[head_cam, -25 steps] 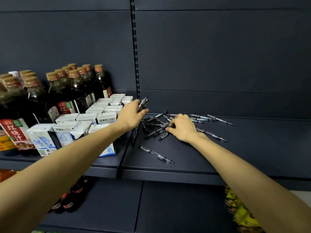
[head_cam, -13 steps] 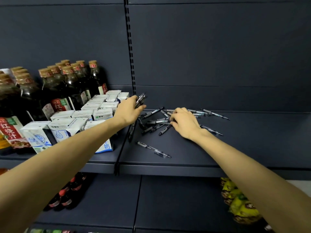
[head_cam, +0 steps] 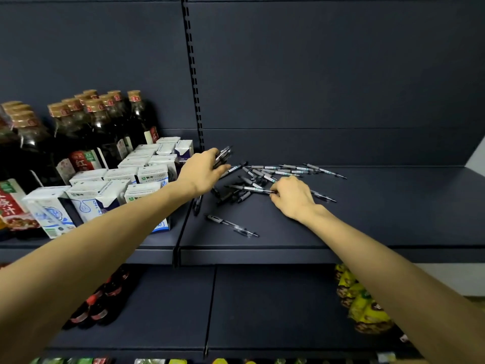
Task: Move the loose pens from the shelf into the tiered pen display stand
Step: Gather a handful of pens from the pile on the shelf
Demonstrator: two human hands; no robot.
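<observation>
Loose pens [head_cam: 265, 177] lie scattered on the dark shelf [head_cam: 367, 214]. The left hand [head_cam: 203, 173] grips a bundle of pens [head_cam: 223, 155] beside milk cartons [head_cam: 136, 177]; the right hand [head_cam: 292, 197] pinches one pen [head_cam: 252, 189] from the pile.

— Where do we have our arms?

— Both bare forearms reach forward and up from the lower corners, converging toward the middle. Our left hand [head_cam: 202, 174] is raised, back toward us, wrist straight, with its fingers curled round a bundle of pens [head_cam: 222, 155].

— And the other one?

— Our right hand [head_cam: 293, 197] lies low, palm down, knuckles up, wrist bent slightly inward. Its fingers [head_cam: 275, 191] curl at the tips and pinch the end of a single pen [head_cam: 250, 189].
</observation>
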